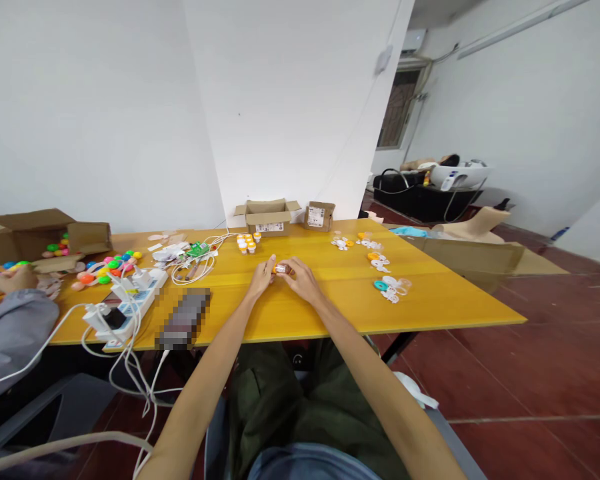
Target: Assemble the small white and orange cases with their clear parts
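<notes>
Above the yellow table (325, 307), my left hand (261, 278) and my right hand (303, 280) meet on a small clear container (282, 269). An orange part shows at its left end, by my left fingers. My right fingers wrap round its other end. What lies inside the container is too small to make out. Beyond my hands stands a cluster of small white jars (249, 243) with orange-yellow parts. To the right, white plastic pieces (390, 293) lie with a teal ring (381, 285), and orange rings (373, 256) sit among similar pieces.
An open cardboard box (267, 219) and a smaller carton (320, 217) stand by the wall. At left are a power strip (140, 303) with cables, a phone (186, 319), coloured balls (114, 265) and another person's sleeve (17, 333) and hand (17, 280).
</notes>
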Demonstrator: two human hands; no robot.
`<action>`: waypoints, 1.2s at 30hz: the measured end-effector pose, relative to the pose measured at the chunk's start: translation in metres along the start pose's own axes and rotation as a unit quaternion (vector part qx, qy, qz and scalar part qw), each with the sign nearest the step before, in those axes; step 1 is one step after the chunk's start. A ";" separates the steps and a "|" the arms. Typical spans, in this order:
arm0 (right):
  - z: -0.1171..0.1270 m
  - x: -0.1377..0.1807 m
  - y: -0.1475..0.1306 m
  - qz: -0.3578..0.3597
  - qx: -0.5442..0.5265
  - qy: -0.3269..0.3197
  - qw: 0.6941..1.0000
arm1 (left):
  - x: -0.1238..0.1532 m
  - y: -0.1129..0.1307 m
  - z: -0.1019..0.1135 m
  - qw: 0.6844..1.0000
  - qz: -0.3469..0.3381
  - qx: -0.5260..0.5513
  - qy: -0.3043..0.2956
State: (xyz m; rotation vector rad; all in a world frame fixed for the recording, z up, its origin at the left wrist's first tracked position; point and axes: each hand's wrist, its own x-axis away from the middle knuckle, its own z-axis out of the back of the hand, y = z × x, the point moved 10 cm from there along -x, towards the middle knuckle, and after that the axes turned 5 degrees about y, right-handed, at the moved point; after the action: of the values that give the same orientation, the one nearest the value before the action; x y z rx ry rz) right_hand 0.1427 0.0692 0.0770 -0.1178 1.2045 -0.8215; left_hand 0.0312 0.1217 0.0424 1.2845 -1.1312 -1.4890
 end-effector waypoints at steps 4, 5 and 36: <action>-0.001 0.001 0.009 -0.035 0.006 0.003 0.999 | -0.001 0.000 0.000 1.000 -0.006 -0.003 0.002; -0.002 0.001 0.011 -0.042 0.008 0.001 0.999 | -0.001 -0.001 0.001 1.000 -0.005 -0.002 0.003; -0.002 0.002 0.007 -0.031 0.027 -0.002 0.999 | 0.004 0.007 0.001 1.000 0.003 -0.004 0.003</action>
State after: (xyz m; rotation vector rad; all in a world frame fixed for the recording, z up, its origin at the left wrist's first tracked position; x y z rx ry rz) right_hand 0.1447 0.0738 0.0705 -0.1129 1.1792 -0.9082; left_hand 0.0302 0.1165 0.0479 1.2783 -1.1239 -1.4829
